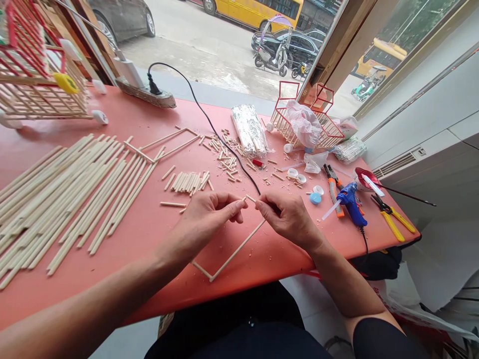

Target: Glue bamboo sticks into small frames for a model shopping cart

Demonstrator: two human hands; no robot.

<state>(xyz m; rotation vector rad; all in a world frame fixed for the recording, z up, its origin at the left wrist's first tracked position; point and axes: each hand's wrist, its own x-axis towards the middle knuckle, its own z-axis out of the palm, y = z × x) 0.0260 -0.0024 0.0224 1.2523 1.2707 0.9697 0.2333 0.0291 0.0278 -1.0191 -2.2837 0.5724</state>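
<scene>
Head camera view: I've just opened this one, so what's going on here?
A person's left hand and right hand pinch a corner of what looks like a four-sided frame of thin, pale wooden sticks, partly hidden by the hands. Long, pale wooden rods lie at left on the coral-pink table, short pale wooden pieces beyond the hands, and a blue plastic glue gun to the right.

From where I watch, the left hand (219,212) could slide sideways over bare pink tabletop (140,234) until the long dowels (86,184) bar it. Ahead of it, short dowel pieces (189,182) clutter the route, and the black power cord (202,112) cuts across beyond. The right hand (288,214) has a small gap on its right before the blue glue gun (351,202); bottle caps (315,198) sit beyond. Between the forearms, the dowel frame (237,250) spans the room.
</scene>
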